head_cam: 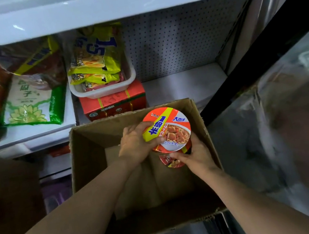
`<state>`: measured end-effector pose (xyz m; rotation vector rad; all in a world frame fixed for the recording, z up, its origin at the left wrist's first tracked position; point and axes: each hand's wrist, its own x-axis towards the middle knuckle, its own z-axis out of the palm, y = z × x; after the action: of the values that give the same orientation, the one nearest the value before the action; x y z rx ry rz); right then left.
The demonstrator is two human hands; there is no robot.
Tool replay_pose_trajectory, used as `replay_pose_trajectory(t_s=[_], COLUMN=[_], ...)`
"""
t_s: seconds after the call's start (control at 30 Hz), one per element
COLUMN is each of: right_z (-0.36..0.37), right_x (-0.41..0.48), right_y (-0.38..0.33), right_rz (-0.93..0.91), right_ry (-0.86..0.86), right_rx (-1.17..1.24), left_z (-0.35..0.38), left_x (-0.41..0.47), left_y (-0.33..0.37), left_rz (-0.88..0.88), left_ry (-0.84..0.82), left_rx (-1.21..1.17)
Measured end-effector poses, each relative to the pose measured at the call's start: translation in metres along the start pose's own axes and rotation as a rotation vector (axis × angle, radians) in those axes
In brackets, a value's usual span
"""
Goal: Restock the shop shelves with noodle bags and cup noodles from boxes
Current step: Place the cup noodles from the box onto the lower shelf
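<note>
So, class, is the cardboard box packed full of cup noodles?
No: the cardboard box shows a bare floor, and the only cup noodles in view are those held by the left hand and right hand.

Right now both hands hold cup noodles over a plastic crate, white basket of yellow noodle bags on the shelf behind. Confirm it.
Not a plastic crate: the head view shows an open cardboard box. The rest stands: left hand and right hand hold cup noodles over it, white basket of yellow noodle bags behind.
</note>
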<state>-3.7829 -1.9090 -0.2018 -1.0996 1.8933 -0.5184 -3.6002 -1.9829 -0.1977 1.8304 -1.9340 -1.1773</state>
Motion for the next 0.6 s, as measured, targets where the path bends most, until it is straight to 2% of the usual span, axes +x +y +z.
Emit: replay_pose_trajectory(t_s=[0.27, 0.37, 0.6], right_z=[-0.014, -0.017, -0.024], right_x=[-0.01, -0.018, -0.062], right_y=[-0.015, -0.032, -0.099], right_rz=[-0.034, -0.065, -0.19], right_ry=[-0.065, -0.062, -0.072], right_rx=[0.281, 0.332, 0.383], left_z=[-0.02, -0.032, -0.087], left_x=[-0.022, -0.032, -0.068], left_y=[0.007, 0.007, 0.015], left_rz=[-0.046, -0.095, -0.071], left_ry=[0.062, 0.133, 0.345], left_rx=[-0.171, -0.277, -0.416])
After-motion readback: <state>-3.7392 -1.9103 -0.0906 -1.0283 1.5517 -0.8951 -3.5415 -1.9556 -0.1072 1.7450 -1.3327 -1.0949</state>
